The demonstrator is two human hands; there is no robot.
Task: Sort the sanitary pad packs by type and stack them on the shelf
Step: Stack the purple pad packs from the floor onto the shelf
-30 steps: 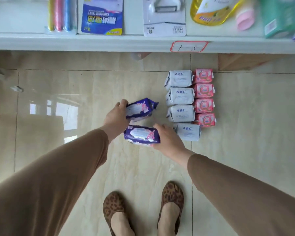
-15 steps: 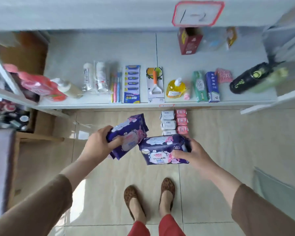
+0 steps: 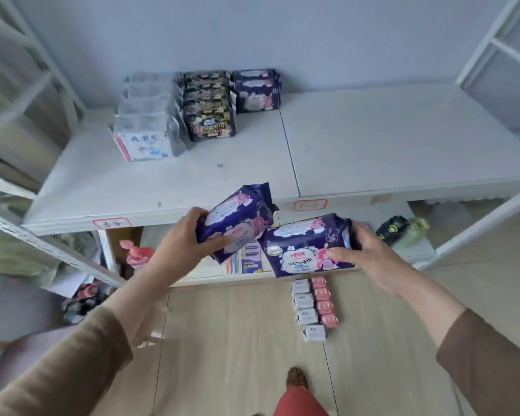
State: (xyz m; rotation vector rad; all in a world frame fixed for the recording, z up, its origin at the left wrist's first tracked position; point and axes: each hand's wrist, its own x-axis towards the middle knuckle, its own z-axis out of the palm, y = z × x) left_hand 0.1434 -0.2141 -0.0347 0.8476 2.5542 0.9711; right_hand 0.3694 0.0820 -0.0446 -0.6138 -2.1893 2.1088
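My left hand grips a purple pad pack, tilted, just in front of the white shelf's edge. My right hand holds a second purple pad pack beside it, lower and to the right. At the back of the shelf stand three stacks: silver ABC packs, black-and-gold packs and purple packs of the same kind as those I hold. On the floor lie a row of small white ABC packs and a row of small pink packs.
The shelf's right half is bare. White frame posts rise at both sides. The lower shelf carries a pink bottle, carded goods and a dark bottle. My shoe is on the tiled floor.
I have stood up from the floor with both purple packs and lifted them to the level of the upper shelf. The view has swung up from the lower shelf to the stacks.
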